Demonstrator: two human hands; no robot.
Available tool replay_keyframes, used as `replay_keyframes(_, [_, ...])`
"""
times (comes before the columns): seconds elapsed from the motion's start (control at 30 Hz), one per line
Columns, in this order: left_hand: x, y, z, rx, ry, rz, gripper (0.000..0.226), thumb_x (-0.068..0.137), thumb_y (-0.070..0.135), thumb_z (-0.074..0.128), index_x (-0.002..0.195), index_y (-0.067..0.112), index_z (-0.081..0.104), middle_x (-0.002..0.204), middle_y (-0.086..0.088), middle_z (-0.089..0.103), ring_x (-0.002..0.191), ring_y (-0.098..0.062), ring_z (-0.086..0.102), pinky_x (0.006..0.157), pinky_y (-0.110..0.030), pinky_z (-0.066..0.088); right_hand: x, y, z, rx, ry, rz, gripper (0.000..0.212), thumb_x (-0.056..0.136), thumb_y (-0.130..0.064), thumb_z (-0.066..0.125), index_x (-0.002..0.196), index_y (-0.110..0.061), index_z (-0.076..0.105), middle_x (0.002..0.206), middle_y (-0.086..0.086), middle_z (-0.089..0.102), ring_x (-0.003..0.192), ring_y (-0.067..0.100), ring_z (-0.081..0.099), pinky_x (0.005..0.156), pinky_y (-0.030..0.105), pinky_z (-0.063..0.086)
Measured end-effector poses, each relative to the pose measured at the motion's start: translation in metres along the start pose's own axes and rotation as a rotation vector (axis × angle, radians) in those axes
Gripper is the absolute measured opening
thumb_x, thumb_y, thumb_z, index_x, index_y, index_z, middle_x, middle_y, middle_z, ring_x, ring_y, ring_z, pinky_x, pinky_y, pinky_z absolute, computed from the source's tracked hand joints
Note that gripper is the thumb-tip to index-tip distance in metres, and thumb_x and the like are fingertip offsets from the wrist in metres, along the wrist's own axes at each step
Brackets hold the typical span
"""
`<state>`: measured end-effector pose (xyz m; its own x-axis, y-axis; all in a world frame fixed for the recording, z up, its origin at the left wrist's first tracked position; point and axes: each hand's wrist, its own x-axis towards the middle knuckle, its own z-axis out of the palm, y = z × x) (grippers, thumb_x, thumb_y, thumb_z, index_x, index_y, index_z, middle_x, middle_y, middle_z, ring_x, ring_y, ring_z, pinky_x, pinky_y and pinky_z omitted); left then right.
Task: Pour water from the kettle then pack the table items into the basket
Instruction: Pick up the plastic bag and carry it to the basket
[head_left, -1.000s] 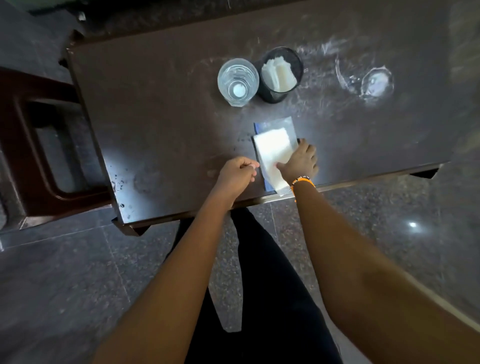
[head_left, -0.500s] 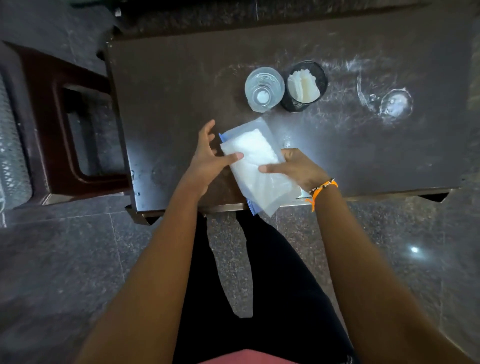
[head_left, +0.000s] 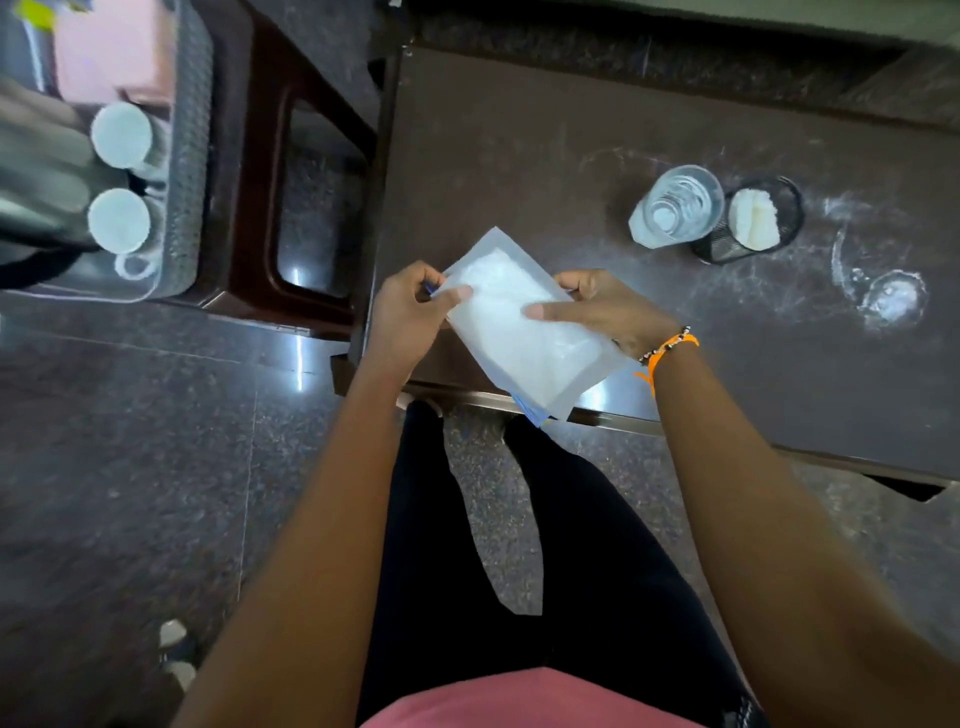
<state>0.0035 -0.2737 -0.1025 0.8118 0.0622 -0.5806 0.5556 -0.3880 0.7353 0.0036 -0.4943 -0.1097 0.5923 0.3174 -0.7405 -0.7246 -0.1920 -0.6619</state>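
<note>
Both hands hold a clear plastic packet of white tissue (head_left: 524, 322) lifted just above the near left corner of the dark table (head_left: 519, 156). My left hand (head_left: 410, 317) pinches its left end and my right hand (head_left: 608, 309) grips its right side, thumb on top. A clear glass of water (head_left: 675, 208) and a black mesh cup with white paper (head_left: 753, 221) stand side by side further back on the table. The grey woven basket (head_left: 189, 156) sits far left on a brown stool, with two white-capped containers (head_left: 122, 135) inside. No kettle is clearly visible.
A brown plastic stool (head_left: 260, 171) stands between the basket and the table's left edge. A wet ring mark (head_left: 893, 299) lies on the table at right. A pink item (head_left: 109, 47) is in the basket. My legs stand at the table's front edge on the polished stone floor.
The packet was lying flat on the table under my right hand; both hands have lifted it and carried it leftward. The view has swung left, bringing the basket into sight.
</note>
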Motion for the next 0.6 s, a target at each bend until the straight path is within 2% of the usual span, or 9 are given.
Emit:
replay_keyframes(0.07, [-0.001,-0.008,-0.02,-0.074,0.087,-0.021,0.029,0.084,0.024,0.064,0.062,0.023,0.044,0.069,0.003,0.051,0.075,-0.015,0.054,0.071,-0.039,0.055,0.003,-0.005,0.014,0.068,0.021,0.008,0.011,0.075,-0.029,0.074,0.082,-0.021,0.069,0.071,-0.009,0.071,0.061,0.005,0.065,0.057,0.019,0.052])
replay_keyframes(0.13, [-0.002,-0.012,-0.03,-0.093,0.163,-0.021,0.03,0.086,0.026,0.062,0.063,0.023,0.041,0.071,0.0,0.049,0.073,-0.014,0.053,0.068,-0.035,0.053,0.003,-0.003,0.022,0.156,0.058,0.006,0.019,0.069,-0.038,0.072,0.083,-0.026,0.069,0.073,-0.011,0.07,0.064,0.004,0.063,0.063,0.022,0.049])
replay_keyframes(0.2, [-0.003,-0.014,-0.043,-0.108,0.237,-0.029,0.029,0.087,0.027,0.06,0.065,0.024,0.042,0.072,-0.003,0.051,0.073,-0.015,0.053,0.066,-0.034,0.052,0.005,0.0,0.037,0.284,0.073,-0.008,0.029,0.066,-0.04,0.07,0.092,-0.029,0.066,0.084,-0.012,0.068,0.074,0.005,0.063,0.07,0.029,0.051])
replay_keyframes(0.3, [-0.001,-0.018,-0.063,-0.199,0.319,-0.065,0.017,0.088,0.025,0.058,0.075,0.022,0.048,0.078,-0.001,0.056,0.078,-0.017,0.057,0.072,-0.039,0.056,0.015,-0.004,0.071,0.499,0.107,-0.008,0.038,0.073,-0.02,0.072,0.107,-0.026,0.056,0.101,-0.007,0.064,0.085,0.009,0.065,0.067,0.031,0.058])
replay_keyframes(0.37, [0.002,-0.019,-0.076,-0.316,0.341,-0.126,0.01,0.089,0.023,0.057,0.096,0.017,0.052,0.087,0.001,0.06,0.085,-0.017,0.062,0.07,-0.035,0.059,0.024,-0.011,0.093,0.501,0.222,-0.014,0.043,0.077,-0.003,0.069,0.112,-0.02,0.051,0.104,-0.002,0.06,0.086,0.014,0.062,0.062,0.026,0.057])
replay_keyframes(0.43, [0.007,-0.022,-0.093,-0.452,0.298,-0.222,0.031,0.091,0.019,0.056,0.12,0.015,0.046,0.092,0.005,0.06,0.086,-0.014,0.065,0.061,-0.024,0.058,0.035,-0.022,0.112,0.511,0.343,-0.037,0.044,0.078,0.006,0.066,0.114,-0.013,0.048,0.109,0.006,0.058,0.092,0.02,0.059,0.068,0.028,0.057])
replay_keyframes(0.5, [0.012,-0.024,-0.113,-0.563,0.155,-0.338,0.043,0.091,0.02,0.058,0.13,0.013,0.043,0.098,0.003,0.063,0.085,-0.014,0.066,0.063,-0.022,0.057,0.045,-0.034,0.123,0.543,0.426,-0.039,0.043,0.08,0.007,0.064,0.119,-0.004,0.05,0.113,0.015,0.06,0.095,0.025,0.06,0.08,0.037,0.056])
replay_keyframes(0.53, [0.015,-0.025,-0.124,-0.584,0.065,-0.388,0.041,0.09,0.024,0.06,0.127,0.012,0.048,0.101,0.0,0.065,0.084,-0.014,0.067,0.066,-0.023,0.056,0.05,-0.041,0.128,0.546,0.452,-0.03,0.039,0.082,0.003,0.063,0.118,-0.004,0.053,0.111,0.014,0.063,0.092,0.025,0.063,0.079,0.038,0.056])
replay_keyframes(0.6, [0.019,-0.026,-0.146,-0.571,-0.069,-0.399,0.025,0.088,0.026,0.062,0.111,0.015,0.06,0.099,-0.001,0.067,0.082,-0.012,0.067,0.067,-0.021,0.055,0.058,-0.056,0.137,0.514,0.45,-0.012,0.023,0.087,-0.006,0.06,0.11,-0.011,0.059,0.1,0.005,0.067,0.083,0.02,0.066,0.068,0.033,0.059])
